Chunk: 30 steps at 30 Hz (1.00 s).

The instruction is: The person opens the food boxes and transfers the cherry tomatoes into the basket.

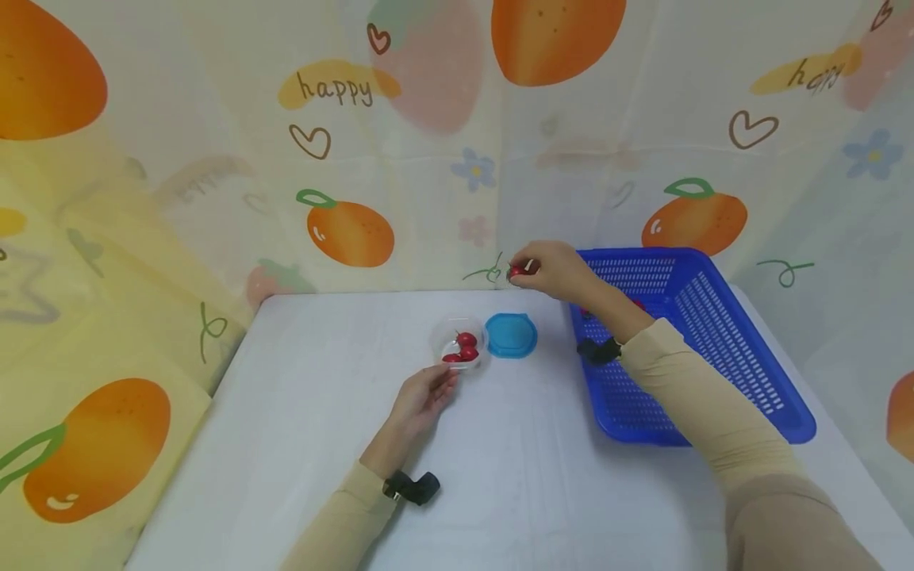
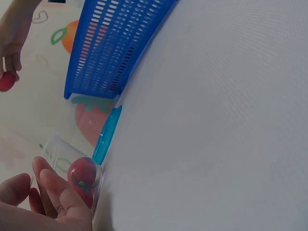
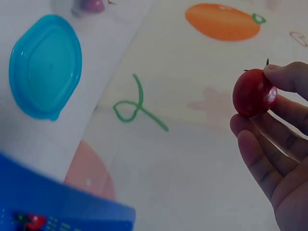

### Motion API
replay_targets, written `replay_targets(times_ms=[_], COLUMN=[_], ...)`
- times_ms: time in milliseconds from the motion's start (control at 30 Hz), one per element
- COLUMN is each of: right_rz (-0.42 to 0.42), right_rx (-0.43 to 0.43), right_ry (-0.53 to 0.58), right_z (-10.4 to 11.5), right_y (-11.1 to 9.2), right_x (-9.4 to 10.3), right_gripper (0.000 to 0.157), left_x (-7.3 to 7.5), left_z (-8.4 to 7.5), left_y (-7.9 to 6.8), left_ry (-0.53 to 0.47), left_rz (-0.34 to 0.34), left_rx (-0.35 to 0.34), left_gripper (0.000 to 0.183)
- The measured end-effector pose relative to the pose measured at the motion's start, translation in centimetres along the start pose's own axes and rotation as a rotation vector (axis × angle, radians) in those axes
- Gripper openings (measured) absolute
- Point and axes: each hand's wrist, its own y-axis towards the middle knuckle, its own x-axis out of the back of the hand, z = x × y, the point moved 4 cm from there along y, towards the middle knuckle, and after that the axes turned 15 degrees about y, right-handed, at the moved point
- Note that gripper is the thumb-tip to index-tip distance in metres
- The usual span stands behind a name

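Note:
My right hand (image 1: pixel 553 270) pinches a cherry tomato (image 3: pixel 254 94) between thumb and fingertips, raised above the far edge of the table. The tomato is red and glossy, with a bit of green stem. Lower and to the left, my left hand (image 1: pixel 423 400) holds the near side of a small clear plastic cup (image 1: pixel 437 339) with its fingertips. Inside the cup lie several cherry tomatoes (image 2: pixel 82 172), partly covered by the fingers in the left wrist view. Beside the cup, a turquoise lid (image 1: pixel 511 335) lies flat on the table.
A large blue slotted basket (image 1: pixel 757 341) stands at the right of the white-covered table (image 1: pixel 300 396). A few red tomatoes (image 3: pixel 36 222) show inside it, and my right forearm reaches across it. Behind the table hangs a fruit-patterned cloth (image 1: pixel 443 190).

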Motion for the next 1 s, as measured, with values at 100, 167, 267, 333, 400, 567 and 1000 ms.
replay_targets(times_ms=[100, 167, 267, 333, 400, 567, 1000], right_rz=[-0.031, -0.043, -0.071, -0.085, -0.099, -0.104, -0.096], right_rx=[-0.017, -0.027, -0.041, -0.055, -0.072, -0.114, -0.196], right_ry=[0.004, 0.013, 0.027, 0.036, 0.041, 0.043, -0.011], right_z=[-1.0, -1.7, -2.8, -3.5, -4.2, -5.5, -10.1], right_y=[-0.7, -1.0, -1.5, -1.7, -2.0, -2.6, -4.0], right_x=[1.1, 1.6, 2.3, 2.6, 2.8, 3.3, 4.0], right_gripper=[0.032, 0.034, 0.033, 0.032, 0.030, 0.030, 0.031], left_x=[0.0, 0.0, 0.0, 0.0, 0.0, -0.1, 0.0], left_z=[0.0, 0.0, 0.0, 0.0, 0.1, 0.2, 0.1], left_y=[0.0, 0.0, 0.0, 0.0, 0.0, 0.1, 0.0], left_ry=[0.007, 0.012, 0.014, 0.013, 0.007, -0.009, -0.004], left_rz=[0.000, -0.004, -0.006, -0.006, -0.004, -0.005, 0.004], left_rx=[0.002, 0.000, 0.000, -0.002, -0.003, -0.002, -0.005], left_gripper=[0.028, 0.029, 0.029, 0.029, 0.029, 0.028, 0.025])
